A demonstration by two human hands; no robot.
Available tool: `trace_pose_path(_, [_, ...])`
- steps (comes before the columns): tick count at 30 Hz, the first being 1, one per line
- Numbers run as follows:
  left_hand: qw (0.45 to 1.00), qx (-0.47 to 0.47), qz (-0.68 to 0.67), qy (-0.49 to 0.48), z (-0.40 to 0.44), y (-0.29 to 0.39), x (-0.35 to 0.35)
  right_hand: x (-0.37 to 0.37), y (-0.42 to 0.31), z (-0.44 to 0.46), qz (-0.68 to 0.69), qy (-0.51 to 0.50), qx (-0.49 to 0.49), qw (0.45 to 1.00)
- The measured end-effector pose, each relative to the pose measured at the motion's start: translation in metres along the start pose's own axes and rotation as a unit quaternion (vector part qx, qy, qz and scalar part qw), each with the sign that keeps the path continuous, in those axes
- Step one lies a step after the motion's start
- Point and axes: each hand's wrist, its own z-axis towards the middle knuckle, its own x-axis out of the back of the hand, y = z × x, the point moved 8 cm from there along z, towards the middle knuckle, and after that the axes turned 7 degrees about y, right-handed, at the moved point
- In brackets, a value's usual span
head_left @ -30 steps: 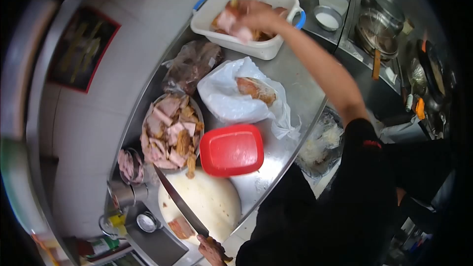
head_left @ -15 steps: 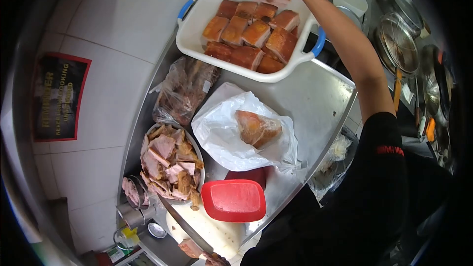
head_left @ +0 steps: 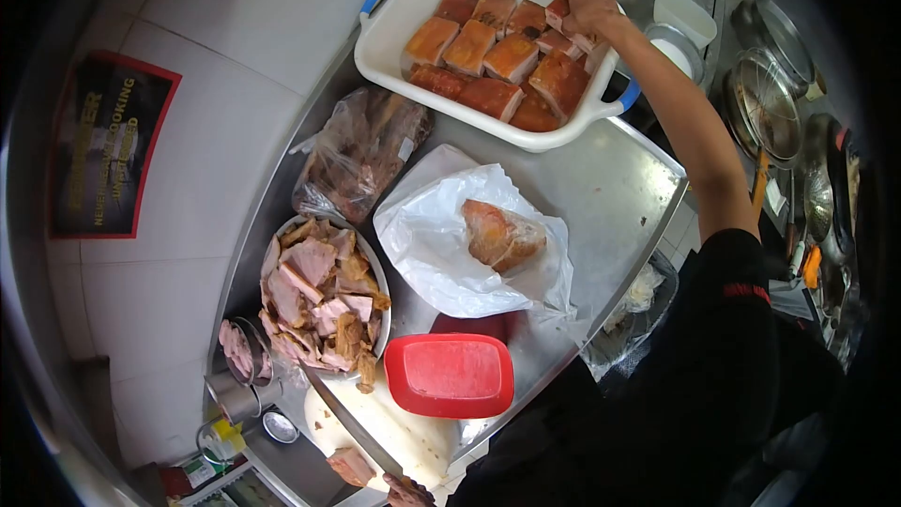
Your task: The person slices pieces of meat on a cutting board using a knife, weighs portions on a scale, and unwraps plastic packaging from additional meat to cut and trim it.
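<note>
My right hand (head_left: pixel 593 14) is closed around a brown-skinned slab of pork belly (head_left: pixel 557 12) at the right end of a white tub (head_left: pixel 526 138). Similar pork slabs (head_left: pixel 467 47) lie in rows inside that tub. At the bottom edge of the view, my left hand (head_left: pixel 410 494), partly cut off, grips a long knife (head_left: pixel 355 424). The blade lies slantwise over a pale cutting board (head_left: pixel 413 432), its tip near a bowl of chopped meat (head_left: pixel 314 296). A small piece of meat (head_left: pixel 350 466) sits on the board beside the blade.
On the steel table (head_left: pixel 624 178) lie an opened white plastic bag (head_left: pixel 422 244) with a meat chunk (head_left: pixel 502 235) on it, a clear-bagged dark meat bundle (head_left: pixel 361 155) and a red container (head_left: pixel 450 376). Strainers and pans (head_left: pixel 770 103) stand at right.
My right hand has moved from the tub's far rim to its right end, still with the pork slab. The whole view has shifted slightly. My left hand stays on the knife.
</note>
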Motion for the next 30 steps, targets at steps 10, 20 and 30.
trace_pose_path(10, [0.899, 0.271, -0.337, -0.063, -0.03, 0.07, 0.137, 0.024, 0.0, -0.014, -0.003, 0.104, -0.02, 0.994])
trace_pose_path(20, [0.829, 0.315, -0.46, 0.045, -0.094, -0.028, 0.112, 0.181, -0.193, -0.282, 0.425, 0.25, 0.2, 0.847])
trace_pose_path(30, [0.697, 0.329, -0.61, 0.182, -0.172, -0.127, 0.041, 0.048, -0.448, -0.645, 0.374, -0.083, 0.59, 0.711])
